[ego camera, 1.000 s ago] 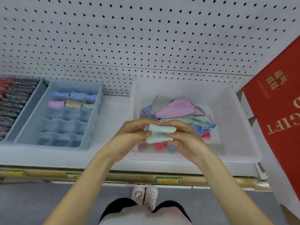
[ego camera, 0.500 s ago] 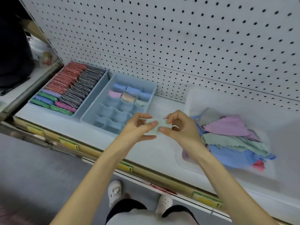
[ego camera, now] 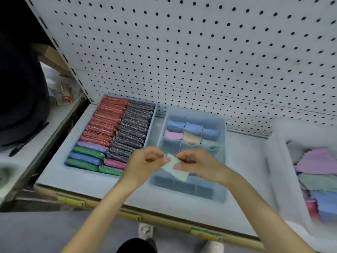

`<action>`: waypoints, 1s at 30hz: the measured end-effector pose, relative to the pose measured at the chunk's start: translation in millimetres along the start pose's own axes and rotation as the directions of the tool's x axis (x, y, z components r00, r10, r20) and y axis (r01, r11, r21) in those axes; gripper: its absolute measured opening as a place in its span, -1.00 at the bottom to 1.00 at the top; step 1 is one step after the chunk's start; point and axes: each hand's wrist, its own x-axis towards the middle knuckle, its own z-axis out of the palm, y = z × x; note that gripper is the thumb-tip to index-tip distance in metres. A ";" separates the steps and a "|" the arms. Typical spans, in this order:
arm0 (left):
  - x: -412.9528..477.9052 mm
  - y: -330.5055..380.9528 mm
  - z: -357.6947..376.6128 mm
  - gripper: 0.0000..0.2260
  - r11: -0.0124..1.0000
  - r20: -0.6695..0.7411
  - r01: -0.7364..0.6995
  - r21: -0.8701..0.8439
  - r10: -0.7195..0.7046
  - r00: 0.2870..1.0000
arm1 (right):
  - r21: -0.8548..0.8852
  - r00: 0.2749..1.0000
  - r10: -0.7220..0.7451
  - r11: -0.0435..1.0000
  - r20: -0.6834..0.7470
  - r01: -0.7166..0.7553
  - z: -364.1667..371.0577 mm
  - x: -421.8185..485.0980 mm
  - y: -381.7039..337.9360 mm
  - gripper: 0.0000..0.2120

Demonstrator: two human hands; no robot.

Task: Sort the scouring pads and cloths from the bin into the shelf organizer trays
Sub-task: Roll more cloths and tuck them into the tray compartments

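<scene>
- Over the near half of the divided tray (ego camera: 224, 161), the left hand (ego camera: 145, 162) and the right hand (ego camera: 199, 164) meet; each pinches the same folded pale green cloth (ego camera: 176, 169) between thumb and fingertips; the cloth hangs tilted above the compartments, and I cannot tell if it touches them.
- In the far compartments of this tray sit rolled cloths (ego camera: 193, 127); blue ones are at the back, then a pink, a beige and a pale green one.
- Just beside it on the left, the second tray (ego camera: 60, 156) is packed with scouring pads (ego camera: 109, 115) standing on edge; there is a red row, a dark grey row, and green, blue, purple and pink pads at the near end.
- On the right, apart from both trays, the clear bin (ego camera: 277, 161) holds loose cloths (ego camera: 317, 159) in pink, green and blue.
- All stand on the white shelf (ego camera: 246, 152), in front of the pegboard (ego camera: 182, 52).
</scene>
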 end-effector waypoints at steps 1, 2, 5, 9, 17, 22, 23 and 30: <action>6.5 -4.7 -10.0 -0.88 1.000 -0.013 -0.009 0.000 0.009 1.000 | -0.012 1.000 0.025 1.000 0.012 -0.025 -0.3 8.3 -1.0 -0.95; 12.4 -9.9 -18.4 -0.89 0.999 -0.041 -0.031 0.022 0.032 0.999 | -0.041 0.999 0.038 0.998 -0.020 -0.039 -1.4 16.8 0.9 -0.97; 26.5 -25.7 -33.4 -0.93 0.966 -0.050 -0.121 0.226 0.136 0.989 | -0.214 0.947 0.060 0.968 -0.316 -0.133 -4.5 46.2 21.0 -0.87; 38.9 -43.0 -29.2 -0.71 0.848 0.048 -0.253 0.465 0.262 0.964 | -0.489 0.861 -0.030 0.833 -0.508 -0.259 5.7 77.3 38.4 -0.82; 41.3 -61.8 -28.2 -0.56 0.590 0.219 -0.404 0.699 0.362 0.906 | -0.755 0.897 -0.129 0.598 -0.422 -0.269 26.4 92.9 42.4 -0.78; 41.3 -64.0 -28.3 -0.55 0.557 0.244 -0.423 0.715 0.369 0.897 | -0.779 0.925 -0.062 0.562 -0.375 -0.278 26.4 98.2 39.5 -0.81; 41.0 -64.3 -28.5 -0.55 0.559 0.240 -0.424 0.712 0.373 0.896 | -0.778 0.926 -0.049 0.560 -0.374 -0.285 27.2 100.2 38.7 -0.83; 41.9 -64.1 -26.7 -0.55 0.569 0.212 -0.431 0.700 0.412 0.886 | -0.666 0.937 0.163 0.666 -0.309 -0.336 16.1 101.9 29.9 -0.85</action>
